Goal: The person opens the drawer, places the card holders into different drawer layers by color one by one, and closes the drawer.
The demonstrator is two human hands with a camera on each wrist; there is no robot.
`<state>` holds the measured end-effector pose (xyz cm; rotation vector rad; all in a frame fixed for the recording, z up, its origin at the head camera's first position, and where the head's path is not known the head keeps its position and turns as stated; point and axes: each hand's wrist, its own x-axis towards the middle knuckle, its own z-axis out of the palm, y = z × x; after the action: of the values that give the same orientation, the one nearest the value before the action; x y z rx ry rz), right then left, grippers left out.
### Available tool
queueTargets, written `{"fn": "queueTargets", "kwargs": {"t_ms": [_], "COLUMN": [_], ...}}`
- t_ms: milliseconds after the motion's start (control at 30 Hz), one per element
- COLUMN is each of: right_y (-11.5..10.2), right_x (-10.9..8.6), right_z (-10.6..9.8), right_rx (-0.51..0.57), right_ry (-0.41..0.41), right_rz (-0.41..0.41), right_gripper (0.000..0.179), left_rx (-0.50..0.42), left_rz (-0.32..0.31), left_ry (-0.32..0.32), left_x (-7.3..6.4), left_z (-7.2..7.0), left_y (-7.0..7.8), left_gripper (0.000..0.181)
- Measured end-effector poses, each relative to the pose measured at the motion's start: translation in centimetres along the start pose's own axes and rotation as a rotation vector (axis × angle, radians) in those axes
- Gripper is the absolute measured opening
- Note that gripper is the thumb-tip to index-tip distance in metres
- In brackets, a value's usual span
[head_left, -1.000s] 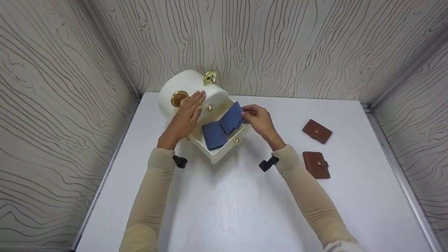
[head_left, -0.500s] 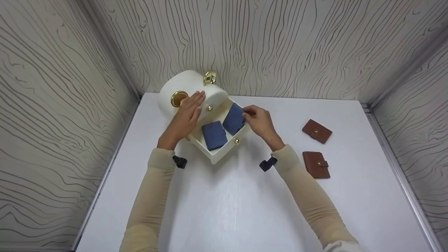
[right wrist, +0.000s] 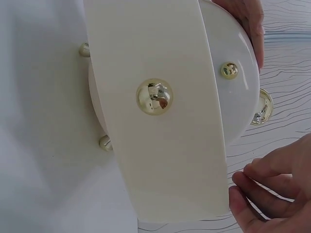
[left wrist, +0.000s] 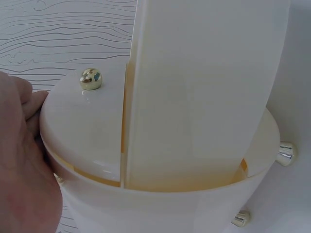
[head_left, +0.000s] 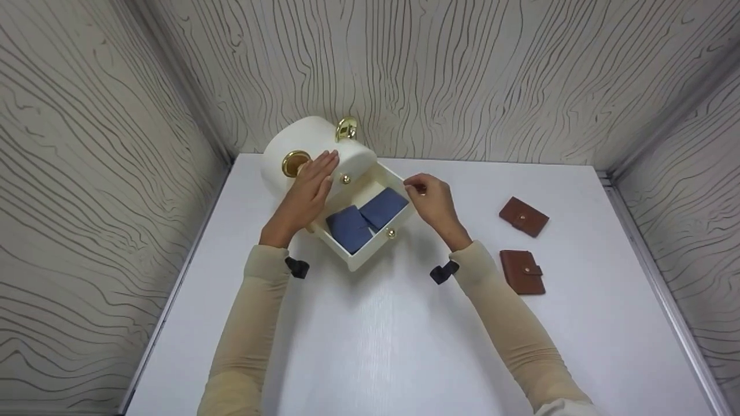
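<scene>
A small cream cabinet (head_left: 312,136) with gold trim stands at the table's back left, its lower drawer (head_left: 340,247) pulled out. Two blue wallets, a left one (head_left: 350,229) and a right one (head_left: 384,208), lie inside the drawer, edges touching or overlapping. My left hand (head_left: 303,193) rests on the cabinet's top with straight fingers; in the left wrist view part of that hand (left wrist: 26,155) lies along the cabinet's side. My right hand (head_left: 432,199) is at the drawer's right corner, fingers loosely curled and holding nothing. Its fingertips (right wrist: 237,191) are at the drawer's edge in the right wrist view.
Two brown snap wallets, one farther back (head_left: 524,217) and one nearer (head_left: 522,271), lie on the white table (head_left: 370,346) at right. Wood-patterned walls (head_left: 439,75) enclose the table's back and sides. A gold knob (right wrist: 154,97) sits on the drawer front.
My right hand has let go of the right blue wallet, which has dropped flat into the drawer. The left blue wallet has shifted slightly toward the drawer's front. My left hand has stayed put.
</scene>
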<state>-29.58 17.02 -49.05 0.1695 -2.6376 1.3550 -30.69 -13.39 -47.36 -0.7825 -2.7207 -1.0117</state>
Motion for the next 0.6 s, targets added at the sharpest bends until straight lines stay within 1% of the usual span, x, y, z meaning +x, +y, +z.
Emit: {"fn": "queueTargets", "kwargs": {"t_ms": [133,400,600], "right_y": [0.1,0.5,1.0], "right_x": [-0.1,-0.4,-0.8], "right_z": [-0.1,-0.4,-0.4], "right_rx": [0.007,0.026,0.095], "right_ry": [0.009,0.018,0.012], "right_rz": [0.01,0.002,-0.002], "right_gripper": [0.02,0.018,0.016], "left_rx": [-0.001,-0.005,-0.018], "left_rz": [0.0,-0.005,-0.02], "left_ry": [0.003,-0.007,-0.014], "left_x": [0.0,0.0,0.0], "left_z": [0.0,-0.1,0.0], "left_y": [0.0,0.0,-0.1], "left_gripper": [0.053,0.053,0.053]}}
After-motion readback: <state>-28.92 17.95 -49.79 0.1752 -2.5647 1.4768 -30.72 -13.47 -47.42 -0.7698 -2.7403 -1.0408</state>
